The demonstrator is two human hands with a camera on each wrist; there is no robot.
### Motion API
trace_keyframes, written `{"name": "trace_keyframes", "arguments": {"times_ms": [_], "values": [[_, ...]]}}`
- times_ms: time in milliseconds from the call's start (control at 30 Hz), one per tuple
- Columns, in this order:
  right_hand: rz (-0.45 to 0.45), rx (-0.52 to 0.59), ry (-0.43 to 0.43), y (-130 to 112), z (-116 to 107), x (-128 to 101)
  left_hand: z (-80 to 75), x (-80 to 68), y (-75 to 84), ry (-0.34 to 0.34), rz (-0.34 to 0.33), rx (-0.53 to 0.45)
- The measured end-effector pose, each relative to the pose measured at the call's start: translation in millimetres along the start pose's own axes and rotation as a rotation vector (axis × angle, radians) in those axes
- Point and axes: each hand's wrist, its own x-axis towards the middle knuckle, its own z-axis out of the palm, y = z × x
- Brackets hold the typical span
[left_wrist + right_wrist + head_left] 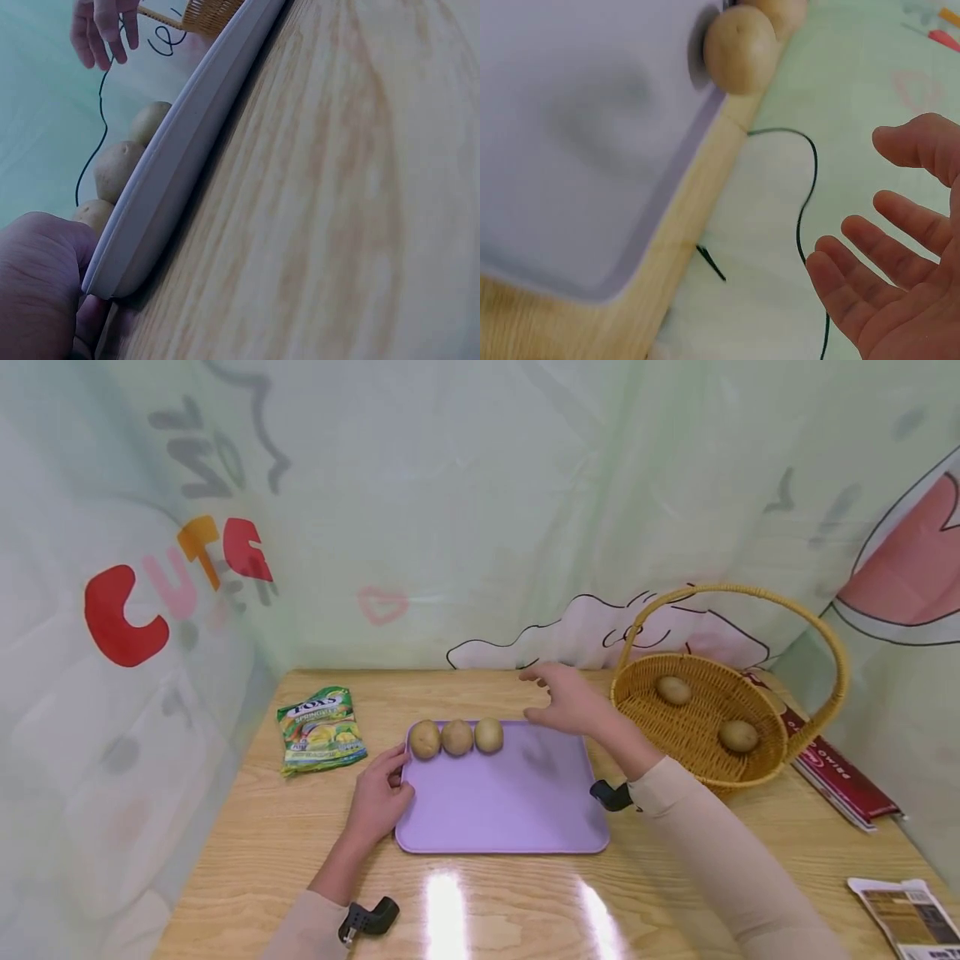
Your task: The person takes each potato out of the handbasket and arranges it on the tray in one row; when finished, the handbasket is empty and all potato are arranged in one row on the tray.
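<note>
A lilac tray (502, 810) lies on the wooden table. My left hand (378, 797) grips its left edge, thumb at the rim and fingers partly hidden below in the left wrist view. Three potatoes stand in a row along the tray's far edge: one at the left corner (425, 739), a middle potato (457, 737) and a right-hand potato (489, 735). Above the far right part of the tray hovers my right hand (566, 702), fingers spread and relaxed with nothing in them, as the right wrist view confirms.
To the right stands a wicker basket (697, 718) with a tall handle, holding two potatoes, one at the back (673, 690) and one nearer (738, 736). A green candy bag (322, 732) lies at left. Behind the basket is a dark red package (847, 772); another packet (911, 918) lies front right.
</note>
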Motion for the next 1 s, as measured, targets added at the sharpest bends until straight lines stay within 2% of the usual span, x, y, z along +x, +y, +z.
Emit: {"name": "trace_keyframes", "arguments": {"times_ms": [267,433,600,1000], "values": [[0.063,-0.010,0.058,15.7,-21.8,-15.5,0.8,-0.4,1.0,-0.012,-0.021,-0.008],[0.068,-0.002,0.077,27.1,-38.7,-23.5,0.6,-1.3,2.4,-0.013,-0.036,0.004],[0.131,-0.017,0.098,38.8,-56.4,-34.9,0.9,-2.1,2.3,-0.012,-0.042,0.012],[0.274,-0.065,0.089,90.3,-90.4,-52.8,0.1,-2.1,3.8,-0.009,-0.038,0.005]]}}
